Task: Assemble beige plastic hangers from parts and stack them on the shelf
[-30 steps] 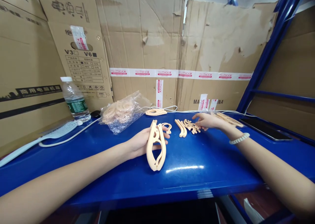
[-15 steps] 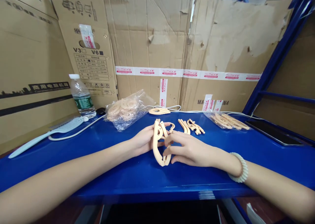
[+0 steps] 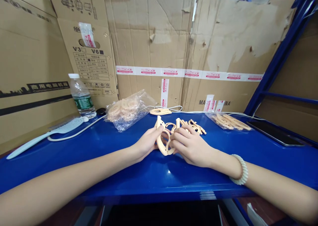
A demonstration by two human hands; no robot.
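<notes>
Both my hands hold a beige plastic folding hanger [image 3: 161, 146] above the blue table, its two curved arms spread in a V and joined at the lower end. My left hand [image 3: 145, 144] is closed on the left arm, thumb on its face. My right hand [image 3: 195, 147] wraps round the right arm, and its fingers cover much of that piece. Just behind the hands lies a loose beige hook [image 3: 170, 124]. More small beige hook pieces [image 3: 198, 126] sit to its right, partly behind my right hand.
Farther back lies another beige hanger piece [image 3: 160, 111]. Clear bags of beige parts stand left [image 3: 125, 110] and right [image 3: 230, 122]. A water bottle [image 3: 83, 102], a pale hairbrush [image 3: 57, 130], a white cable [image 3: 74, 135] and a dark phone or tablet [image 3: 275, 133] lie around. Cardboard [image 3: 151, 37] walls the back.
The hanger's two arms have swung apart into a wider V, and its lower end has risen. My right hand has closed round the right arm.
</notes>
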